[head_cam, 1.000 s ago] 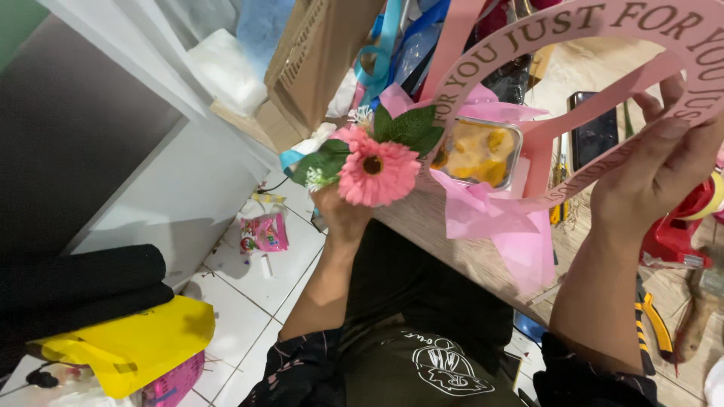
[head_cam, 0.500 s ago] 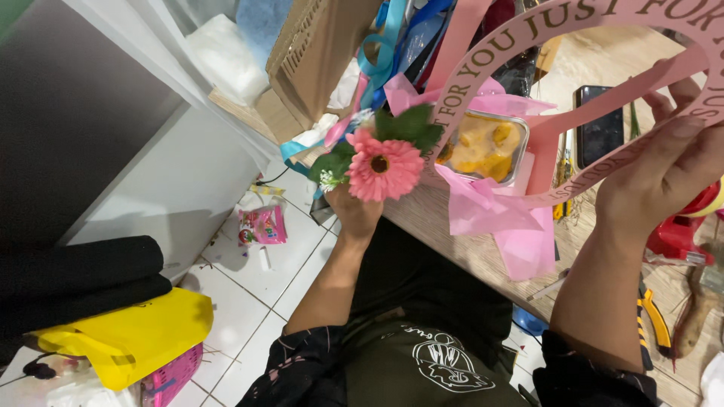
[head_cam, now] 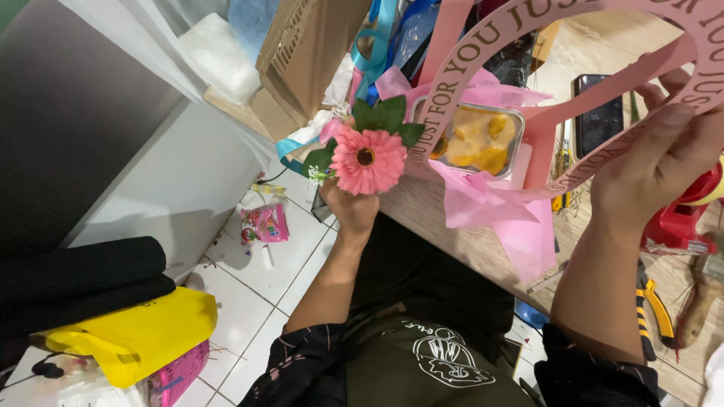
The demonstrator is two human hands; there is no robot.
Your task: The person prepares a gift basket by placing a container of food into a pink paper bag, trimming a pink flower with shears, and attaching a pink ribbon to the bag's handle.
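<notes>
At the table's (head_cam: 483,249) near edge, the left hand (head_cam: 348,207) has its fingers closed round the stem of a pink flower (head_cam: 369,160), the bloom standing just above the fist with green leaves (head_cam: 381,117) behind it at about twelve o'clock. From the flower, at three o'clock, sits a pink gift box (head_cam: 528,143) with a tall curved handle, lined with pink wrapping paper (head_cam: 483,200) and holding a foil tray of yellow food (head_cam: 475,139). The right hand (head_cam: 652,177) grips the handle's outer band, fingers curled over its edge and thumb below, steadying the whole box.

The flower seems meant for the box's left corner, where paper meets handle. To do that well, I would keep the right hand firm so the box does not tip off the edge, and bring the stem in low, behind the paper, so only the bloom shows. Turning the bloom's face outward, clear of the lettered band, would keep it from hiding the tray. A phone (head_cam: 599,113) and yellow-handled pliers (head_cam: 652,309) lie on the table beyond, at three to four o'clock.
</notes>
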